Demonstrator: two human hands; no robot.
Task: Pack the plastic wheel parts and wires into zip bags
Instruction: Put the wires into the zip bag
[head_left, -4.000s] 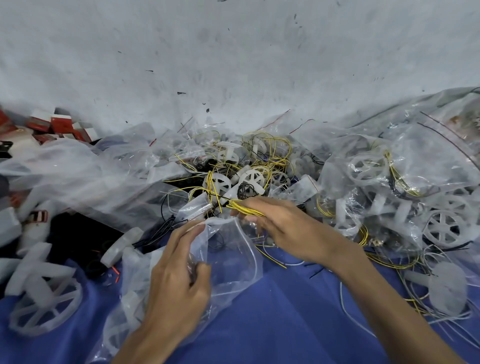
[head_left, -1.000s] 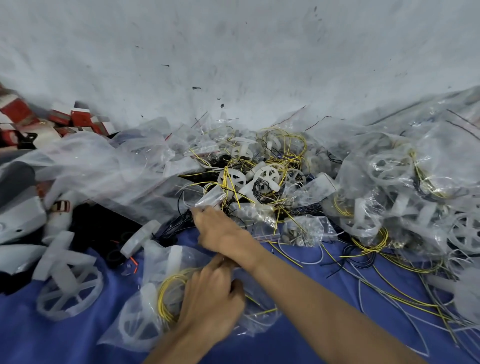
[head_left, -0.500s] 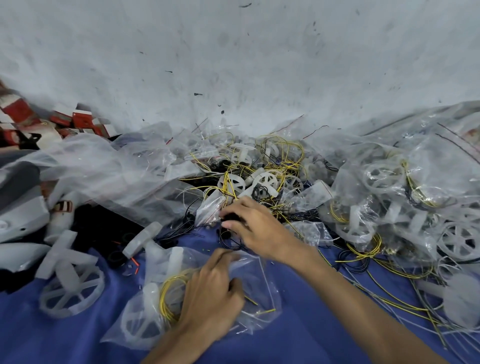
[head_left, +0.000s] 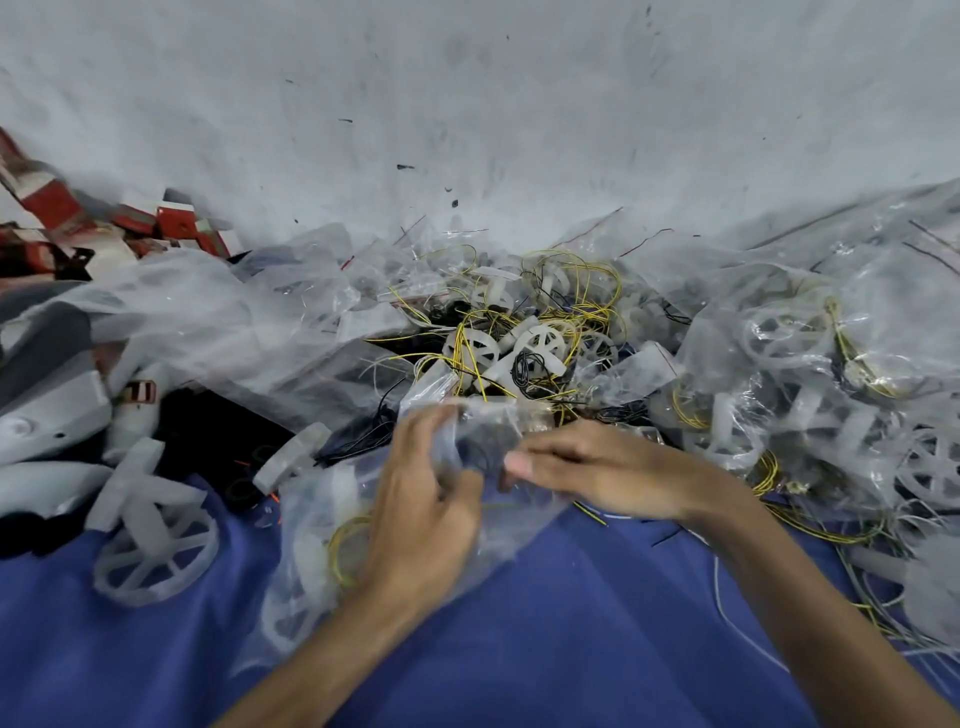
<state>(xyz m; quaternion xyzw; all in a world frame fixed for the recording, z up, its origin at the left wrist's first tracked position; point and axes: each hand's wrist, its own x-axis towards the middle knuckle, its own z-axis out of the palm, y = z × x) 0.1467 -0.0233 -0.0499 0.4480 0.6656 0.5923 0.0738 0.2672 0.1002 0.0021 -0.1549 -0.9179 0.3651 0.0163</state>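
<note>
A clear zip bag (head_left: 311, 561) lies on the blue cloth, with a white plastic wheel and a coil of yellow wire (head_left: 343, 551) inside. My left hand (head_left: 426, 509) grips the bag's upper edge near its mouth. My right hand (head_left: 597, 467) pinches a small coil of black wire (head_left: 475, 449) at the bag's mouth, fingertips against the plastic. Behind my hands is a heap of loose white wheels (head_left: 540, 343) tangled with yellow and black wires (head_left: 582, 301).
Filled bags of wheels and wires (head_left: 810, 374) pile up at the right. A loose spoked wheel (head_left: 156, 551) lies at the left on the blue cloth (head_left: 597, 623). Empty clear bags (head_left: 208, 322) and red-white boxes (head_left: 171, 223) sit far left. A grey wall (head_left: 467, 104) stands behind.
My right hand picked a black wire coil from the heap and brought it back to the bag's mouth. My left hand shifted up to the bag's opening and lifted it.
</note>
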